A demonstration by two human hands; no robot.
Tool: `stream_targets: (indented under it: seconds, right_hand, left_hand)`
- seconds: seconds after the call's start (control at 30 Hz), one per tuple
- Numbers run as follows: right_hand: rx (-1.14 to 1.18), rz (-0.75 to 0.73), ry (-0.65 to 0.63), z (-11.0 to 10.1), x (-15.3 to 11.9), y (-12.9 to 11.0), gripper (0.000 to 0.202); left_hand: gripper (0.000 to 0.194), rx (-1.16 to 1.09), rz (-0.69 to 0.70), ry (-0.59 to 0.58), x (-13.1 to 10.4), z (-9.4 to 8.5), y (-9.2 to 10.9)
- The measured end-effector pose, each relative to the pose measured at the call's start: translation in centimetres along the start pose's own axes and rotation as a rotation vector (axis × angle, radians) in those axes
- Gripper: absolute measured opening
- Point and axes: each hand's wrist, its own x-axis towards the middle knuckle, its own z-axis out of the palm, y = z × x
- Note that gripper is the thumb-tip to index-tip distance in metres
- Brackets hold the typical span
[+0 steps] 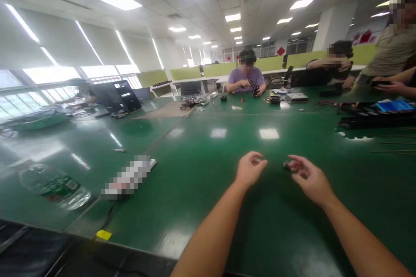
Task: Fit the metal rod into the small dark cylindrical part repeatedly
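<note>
Above the green tabletop (201, 160), my left hand (250, 169) is held with bent fingers, a gap between thumb and fingertips, and nothing in it. To its right, my right hand (310, 177) has its fingers curled around one end of a small dark part (286, 165). That part pokes out on the left side of the fingertips; it is too small and blurred to name. The two hands face each other and are apart.
At left lie a clear plastic bottle (56, 186), a blurred-out white power strip (130, 177) and a small white tool (118, 150). Black equipment (370, 114) and thin rods (394, 151) are at right. Across the table a person in purple (246, 78) handles a dark object; other people are around.
</note>
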Motion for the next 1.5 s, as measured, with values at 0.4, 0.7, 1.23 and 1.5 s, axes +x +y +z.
stream_targets:
  seconds: [0.4, 0.7, 1.23, 1.5]
  right_hand:
    - [-0.259, 0.005, 0.086, -4.0, 5.1, -0.3, 0.052]
    - [-0.661, 0.041, -0.127, -0.9, 5.4, 1.6, 0.030]
    - [-0.501, -0.290, -0.551, 1.8, 3.2, -4.7, 0.050]
    - [-0.348, 0.225, -0.660, -5.3, 2.7, -0.1, 0.008]
  left_hand:
    - [0.048, 0.103, -0.006, 0.206, 2.7, -12.0, -5.1]
    - [0.048, 0.096, 0.020, 0.207, 0.1, -12.1, -5.1]
    - [0.039, 0.426, 0.075, -0.317, -1.6, -3.9, -2.3]
    - [0.025, 0.381, 0.262, -0.225, -1.5, -4.8, -2.9]
